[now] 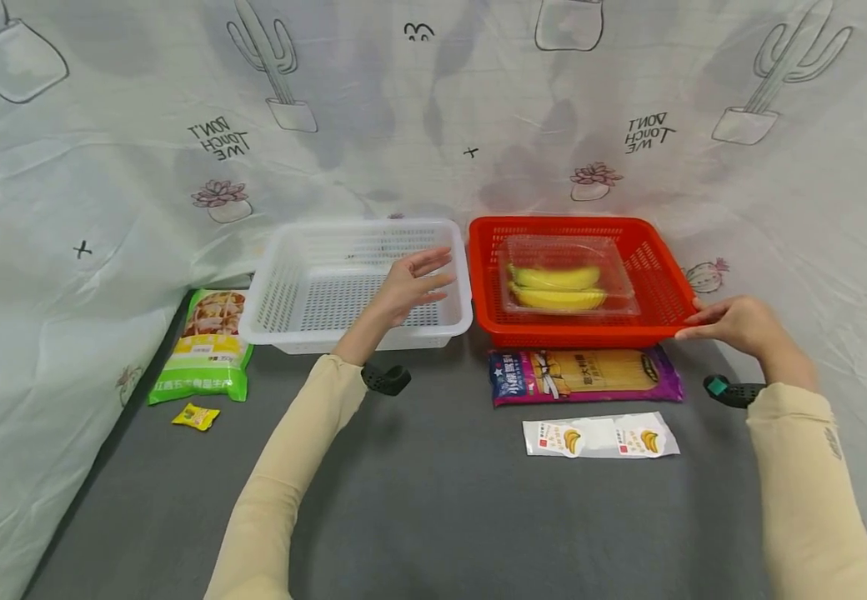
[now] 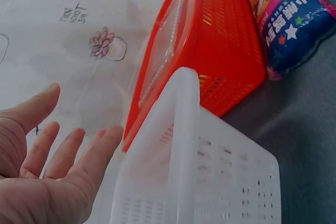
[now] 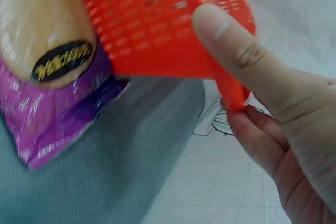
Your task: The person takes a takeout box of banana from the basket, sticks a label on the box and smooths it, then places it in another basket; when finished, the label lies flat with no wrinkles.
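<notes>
A red basket point(image 1: 568, 340) stands at the back right, holding a clear plastic box point(image 1: 617, 283) with bananas point(image 1: 557, 297) inside. My right hand point(image 1: 741, 329) pinches the basket's right front corner; in the right wrist view the thumb point(image 3: 231, 40) lies on the near side of the rim with fingers beneath. To its left is a white basket point(image 1: 354, 340) with nothing in it. Above that basket's right part hovers my left hand point(image 1: 414, 287), its fingers spread and loosely bent, holding nothing. The left wrist view shows this hand point(image 2: 63, 171) beside the white rim point(image 2: 186, 129).
A purple noodle packet point(image 1: 587, 375) lies before the red basket, and a white strip with banana labels point(image 1: 600, 435) lies nearer. At left are a green food bag point(image 1: 208, 350) and a small yellow packet point(image 1: 196, 416). A patterned white cloth point(image 1: 418, 108) rises behind the baskets.
</notes>
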The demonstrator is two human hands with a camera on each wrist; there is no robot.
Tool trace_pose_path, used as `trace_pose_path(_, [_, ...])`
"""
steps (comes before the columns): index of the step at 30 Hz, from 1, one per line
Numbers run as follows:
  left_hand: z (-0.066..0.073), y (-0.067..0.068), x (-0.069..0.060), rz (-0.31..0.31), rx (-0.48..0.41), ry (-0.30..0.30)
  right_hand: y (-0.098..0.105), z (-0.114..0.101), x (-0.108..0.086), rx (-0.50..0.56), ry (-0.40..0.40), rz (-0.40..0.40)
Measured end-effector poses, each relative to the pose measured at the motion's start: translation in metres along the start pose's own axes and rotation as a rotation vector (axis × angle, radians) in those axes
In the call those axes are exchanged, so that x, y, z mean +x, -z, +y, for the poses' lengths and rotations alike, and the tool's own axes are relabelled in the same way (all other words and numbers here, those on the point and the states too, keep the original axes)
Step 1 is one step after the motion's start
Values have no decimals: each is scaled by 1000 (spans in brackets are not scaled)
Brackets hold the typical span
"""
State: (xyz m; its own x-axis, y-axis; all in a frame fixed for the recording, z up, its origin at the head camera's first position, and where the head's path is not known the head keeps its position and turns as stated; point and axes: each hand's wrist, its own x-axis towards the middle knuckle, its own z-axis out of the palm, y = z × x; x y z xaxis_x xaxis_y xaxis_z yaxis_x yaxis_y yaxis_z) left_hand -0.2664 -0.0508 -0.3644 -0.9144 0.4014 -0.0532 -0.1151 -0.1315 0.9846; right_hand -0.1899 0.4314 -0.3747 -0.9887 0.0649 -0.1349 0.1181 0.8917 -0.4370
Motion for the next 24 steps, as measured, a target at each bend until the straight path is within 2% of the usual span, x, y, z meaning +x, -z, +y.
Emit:
trace_pose_path(5, [-5,-15,12,-17,90,18,0,-3,5,-65,70,-6])
trace_pose_path(13, [-12,-45,29,-49,160,46,2,-10,10,-127,137,-45])
trace_pose_path(19, [-18,-67,40,-46,157,63,8,-11,13,-141,173,-74])
trace_pose_path(24, [-28,-82,47,1,130,52,11,-13,14,-120,130,-117])
